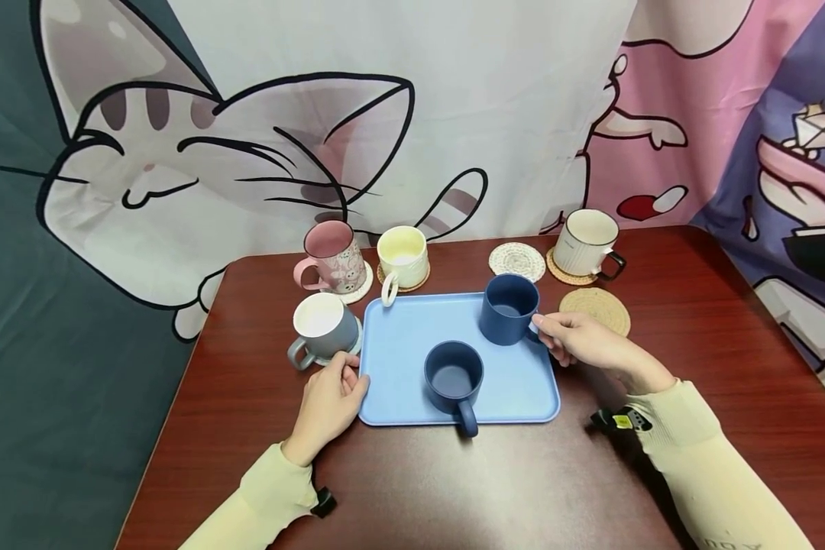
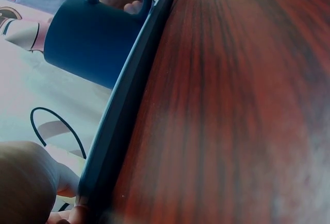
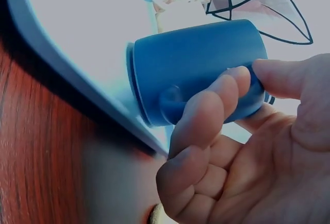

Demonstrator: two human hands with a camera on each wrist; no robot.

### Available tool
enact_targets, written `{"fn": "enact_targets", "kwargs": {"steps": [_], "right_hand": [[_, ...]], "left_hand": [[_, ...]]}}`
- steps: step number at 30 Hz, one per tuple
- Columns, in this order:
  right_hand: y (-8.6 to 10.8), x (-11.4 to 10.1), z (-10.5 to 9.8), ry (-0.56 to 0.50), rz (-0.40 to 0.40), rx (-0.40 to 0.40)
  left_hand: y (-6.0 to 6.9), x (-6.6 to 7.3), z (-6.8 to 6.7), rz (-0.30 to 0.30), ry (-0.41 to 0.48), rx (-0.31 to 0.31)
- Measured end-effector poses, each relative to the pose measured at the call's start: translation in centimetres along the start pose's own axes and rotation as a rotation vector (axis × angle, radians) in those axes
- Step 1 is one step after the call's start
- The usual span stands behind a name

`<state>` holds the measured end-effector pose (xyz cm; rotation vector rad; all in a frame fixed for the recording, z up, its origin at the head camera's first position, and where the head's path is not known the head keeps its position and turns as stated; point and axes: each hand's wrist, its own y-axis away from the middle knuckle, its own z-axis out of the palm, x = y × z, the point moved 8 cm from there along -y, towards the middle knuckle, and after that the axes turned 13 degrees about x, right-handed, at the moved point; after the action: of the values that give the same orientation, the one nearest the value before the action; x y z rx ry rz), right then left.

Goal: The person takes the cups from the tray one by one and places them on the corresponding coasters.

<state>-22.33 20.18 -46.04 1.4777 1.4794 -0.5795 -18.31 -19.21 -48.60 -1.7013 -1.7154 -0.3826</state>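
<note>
A light blue tray [image 1: 412, 367] carries two dark blue mugs. The front mug [image 1: 454, 374] stands with its handle over the tray's near edge. My right hand [image 1: 584, 344] pinches the handle of the back-right mug [image 1: 509, 309] between thumb and fingers. In the right wrist view this blue mug [image 3: 201, 69] has its base at the tray surface; whether it touches cannot be told. My left hand [image 1: 330, 397] holds the tray's left edge, next to a grey mug [image 1: 325, 332]. The left wrist view shows the thumb and fingertips [image 2: 77, 213] at the tray rim.
Behind the tray stand a pink mug [image 1: 337, 260] and a pale yellow mug [image 1: 406, 260] on coasters. At the back right are a white mug [image 1: 584, 244] with a black handle, a white coaster [image 1: 517, 261] and a tan coaster [image 1: 605, 307]. A printed curtain [image 1: 509, 99] hangs behind the table.
</note>
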Motion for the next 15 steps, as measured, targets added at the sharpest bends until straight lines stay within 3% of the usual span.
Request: {"fn": "enact_targets", "kwargs": {"steps": [6,15], "right_hand": [[-0.1,-0.6,-0.2,-0.058,-0.015,0.042],[-0.9,-1.1,-1.8,-0.13,-0.011,0.175]], "left_hand": [[0.0,-0.1,0.0,0.003,-0.007,0.004],[0.0,0.0,0.0,0.003,-0.003,0.005]]}}
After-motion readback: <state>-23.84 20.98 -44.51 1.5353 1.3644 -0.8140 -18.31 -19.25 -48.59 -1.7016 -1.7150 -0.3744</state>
